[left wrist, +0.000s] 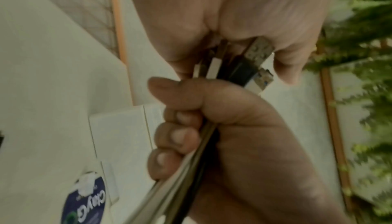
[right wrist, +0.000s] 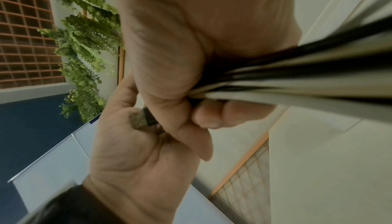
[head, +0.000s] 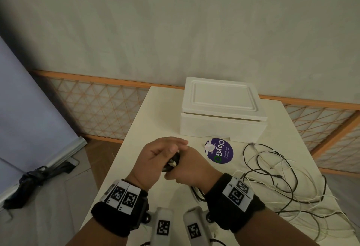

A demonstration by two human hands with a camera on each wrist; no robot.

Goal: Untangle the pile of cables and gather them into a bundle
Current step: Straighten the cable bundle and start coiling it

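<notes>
Head view: we are fisting right hand [head: 188,167] round cables [head: 272,177]; left hand [head: 158,152], fingers relaxed, cupping plugs [left wrist: 257,54], likely evening ends for bundling.

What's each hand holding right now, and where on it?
Right hand grips the cables in its fist just behind the plug ends. Left hand cups over those plug ends; a firm grip cannot be told.

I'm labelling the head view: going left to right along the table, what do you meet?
Left hand → right hand gripping the cable ends → round purple sticker → loose black and white cables.
</notes>
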